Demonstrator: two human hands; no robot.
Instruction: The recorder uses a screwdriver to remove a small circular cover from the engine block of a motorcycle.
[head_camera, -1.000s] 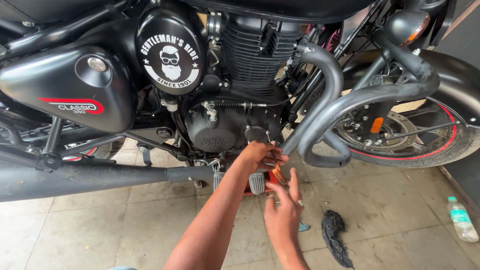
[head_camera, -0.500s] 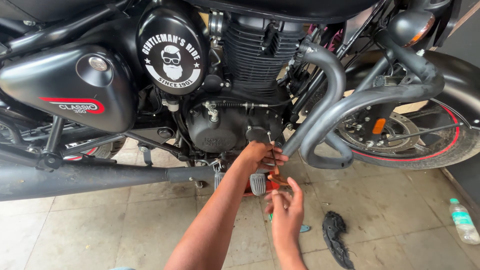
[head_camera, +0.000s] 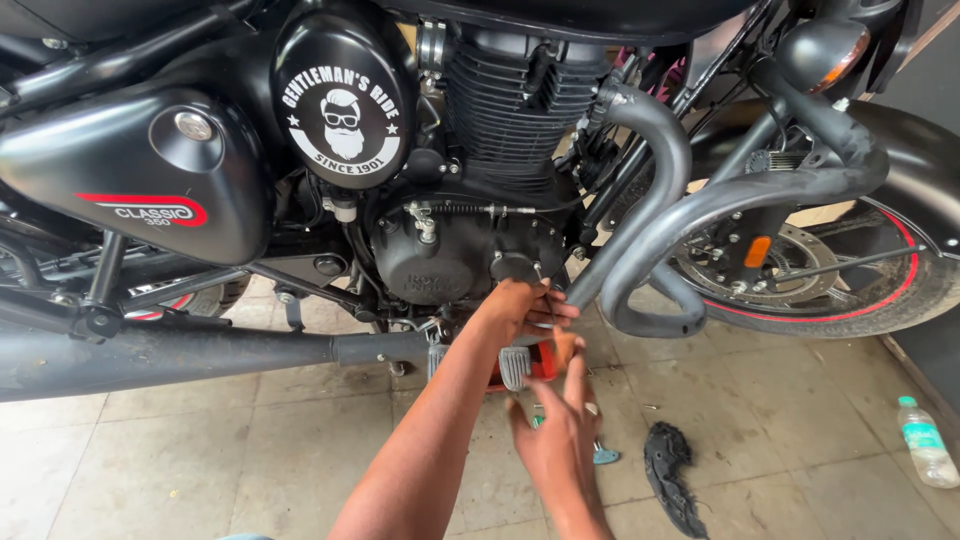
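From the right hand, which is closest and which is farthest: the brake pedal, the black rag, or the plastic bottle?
From the right hand:
1. Brake pedal, just above the fingers.
2. Black rag, on the floor to its right.
3. Plastic bottle, far right on the floor.

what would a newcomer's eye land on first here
The matte black motorcycle fills the upper frame, its round black side cover with a white bearded-face emblem at upper left and the curved grey exhaust pipes bending down at centre right. Below the engine, the left hand reaches in at the crankcase while the right hand hovers under it over the tiled floor.
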